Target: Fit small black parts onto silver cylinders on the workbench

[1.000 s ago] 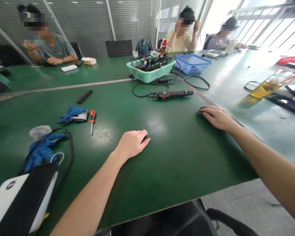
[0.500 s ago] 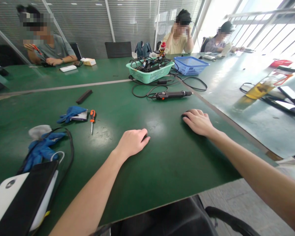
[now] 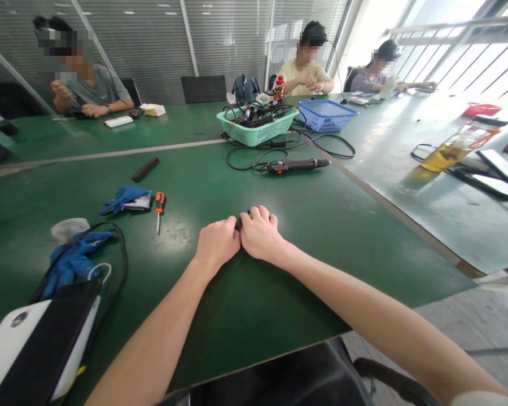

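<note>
My left hand (image 3: pixel 218 243) rests on the green table (image 3: pixel 279 299) with its fingers curled closed. Right against it lies my right hand (image 3: pixel 260 234), its fingers bent inward too. Between the two hands shows a bit of a small dark thing (image 3: pixel 238 223); the fingers hide most of it, so its kind is unclear. Beyond my hands an electric screwdriver (image 3: pixel 296 165) lies with its cord looped behind it. To the left is a screwdriver (image 3: pixel 160 210) with an orange and black handle.
Blue gloves (image 3: pixel 127 198) and a dark bar (image 3: pixel 145 168) lie left. A phone (image 3: pixel 46 344) sits near left. Farther back stand a green basket (image 3: pixel 258 134) of cords and tools and a blue basket (image 3: pixel 328 115). A bottle (image 3: pixel 446 151) lies right. Several people sit around the table.
My right hand has slid left across the table to meet my left hand. My left hand has moved slightly and its fingers are more tightly closed. The person opposite has lowered their hands.
</note>
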The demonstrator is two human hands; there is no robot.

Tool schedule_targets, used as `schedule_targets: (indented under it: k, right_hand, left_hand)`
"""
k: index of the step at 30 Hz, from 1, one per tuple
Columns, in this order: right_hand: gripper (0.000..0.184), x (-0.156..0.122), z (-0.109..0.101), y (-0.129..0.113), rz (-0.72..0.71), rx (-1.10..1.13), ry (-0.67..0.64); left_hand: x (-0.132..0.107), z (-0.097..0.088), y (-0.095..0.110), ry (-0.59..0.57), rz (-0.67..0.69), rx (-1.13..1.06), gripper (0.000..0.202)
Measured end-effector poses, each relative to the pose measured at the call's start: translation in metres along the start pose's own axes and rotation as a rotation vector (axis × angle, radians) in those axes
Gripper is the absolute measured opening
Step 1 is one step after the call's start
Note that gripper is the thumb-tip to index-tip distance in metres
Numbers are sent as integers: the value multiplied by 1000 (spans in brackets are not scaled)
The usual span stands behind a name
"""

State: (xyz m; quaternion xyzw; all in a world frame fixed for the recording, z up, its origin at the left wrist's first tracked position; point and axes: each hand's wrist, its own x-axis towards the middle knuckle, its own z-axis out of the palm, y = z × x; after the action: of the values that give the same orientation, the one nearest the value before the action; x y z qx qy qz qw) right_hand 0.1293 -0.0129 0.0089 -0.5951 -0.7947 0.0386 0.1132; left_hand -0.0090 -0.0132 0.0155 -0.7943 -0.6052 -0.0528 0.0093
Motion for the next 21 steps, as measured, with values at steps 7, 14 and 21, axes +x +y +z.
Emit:
schedule_targets:
  k: [7,14,21]
  right_hand:
    - [52,-5,-17,24,-100,218,6]
    - [47,-13,-8,78,-257,403,225]
    - [43,-4,4,84,-265,393,254]
  left_hand:
    - [-1,1,1,32,15,-5,21]
    - [2,3,2,37,23,-28,22]
    - [7,8,3,62,29,-25,27]
